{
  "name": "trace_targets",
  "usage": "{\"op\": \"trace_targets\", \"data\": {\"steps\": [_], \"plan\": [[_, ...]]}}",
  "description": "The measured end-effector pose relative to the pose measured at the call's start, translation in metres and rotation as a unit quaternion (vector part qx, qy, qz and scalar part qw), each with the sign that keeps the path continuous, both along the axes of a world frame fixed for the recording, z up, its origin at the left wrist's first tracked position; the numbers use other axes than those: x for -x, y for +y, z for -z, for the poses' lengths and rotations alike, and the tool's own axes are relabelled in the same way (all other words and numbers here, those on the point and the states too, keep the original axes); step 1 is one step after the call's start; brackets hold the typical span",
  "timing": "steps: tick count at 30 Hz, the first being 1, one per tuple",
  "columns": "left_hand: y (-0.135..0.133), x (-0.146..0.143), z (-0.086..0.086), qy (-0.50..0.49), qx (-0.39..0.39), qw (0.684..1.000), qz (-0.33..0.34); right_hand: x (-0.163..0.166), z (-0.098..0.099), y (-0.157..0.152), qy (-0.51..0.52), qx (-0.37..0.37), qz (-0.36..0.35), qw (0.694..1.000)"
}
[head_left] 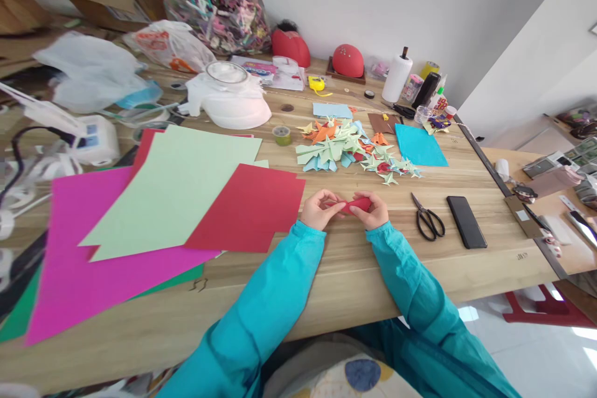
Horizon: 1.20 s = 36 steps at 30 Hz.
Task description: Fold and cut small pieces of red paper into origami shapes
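Between my two hands is a small folded piece of red paper [358, 204], held low over the wooden table. My left hand [318, 209] pinches its left end between thumb and fingers. At the other end, my right hand [373, 211] grips it the same way, with the thumb on the near face. Parts of the fold are hidden behind my fingers. Just beyond the hands lies a pile of folded paper figures [333, 146] in pale green, orange, light blue and red. A stack of sheets is at the left, topped by red paper [247, 208] and pale green paper [172, 193].
Scissors [428, 219] and a black phone [466, 221] lie right of my hands. A blue sheet [420, 145] is beyond them. A tape roll [281, 135] sits left of the pile. Bags, a yellow tape measure [316, 83] and a white roll [397, 78] stand toward the wall.
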<state>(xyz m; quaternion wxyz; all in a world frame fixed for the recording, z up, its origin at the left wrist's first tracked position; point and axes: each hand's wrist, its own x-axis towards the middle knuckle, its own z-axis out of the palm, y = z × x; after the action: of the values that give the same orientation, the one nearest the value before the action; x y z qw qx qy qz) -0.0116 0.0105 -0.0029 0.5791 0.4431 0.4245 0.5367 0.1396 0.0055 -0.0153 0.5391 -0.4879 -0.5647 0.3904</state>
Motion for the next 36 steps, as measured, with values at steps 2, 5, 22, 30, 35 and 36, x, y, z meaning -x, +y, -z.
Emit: {"op": "trace_targets", "data": {"steps": [2, 5, 22, 30, 35, 36], "plan": [[-0.002, 0.0, 0.0, 0.023, -0.012, 0.999, 0.029, -0.001, 0.001, 0.001, 0.009, -0.013, 0.012, 1.0], [-0.002, -0.001, 0.003, 0.035, -0.018, 0.998, 0.049, -0.001, -0.002, 0.001, 0.02, -0.018, 0.025, 0.999], [0.007, 0.002, 0.017, 0.036, -0.019, 0.999, 0.019, -0.005, -0.009, -0.001, -0.039, -0.09, -0.051, 0.994], [0.001, 0.003, 0.007, 0.056, -0.033, 0.996, 0.053, 0.0, -0.01, -0.005, -0.022, -0.009, -0.097, 0.995], [-0.005, 0.0, 0.0, -0.008, 0.025, 0.995, 0.097, -0.002, -0.01, -0.002, 0.015, 0.034, -0.071, 0.997], [-0.005, -0.001, -0.001, -0.014, 0.028, 0.994, 0.105, -0.003, -0.01, -0.002, 0.023, 0.043, -0.075, 0.996]]}}
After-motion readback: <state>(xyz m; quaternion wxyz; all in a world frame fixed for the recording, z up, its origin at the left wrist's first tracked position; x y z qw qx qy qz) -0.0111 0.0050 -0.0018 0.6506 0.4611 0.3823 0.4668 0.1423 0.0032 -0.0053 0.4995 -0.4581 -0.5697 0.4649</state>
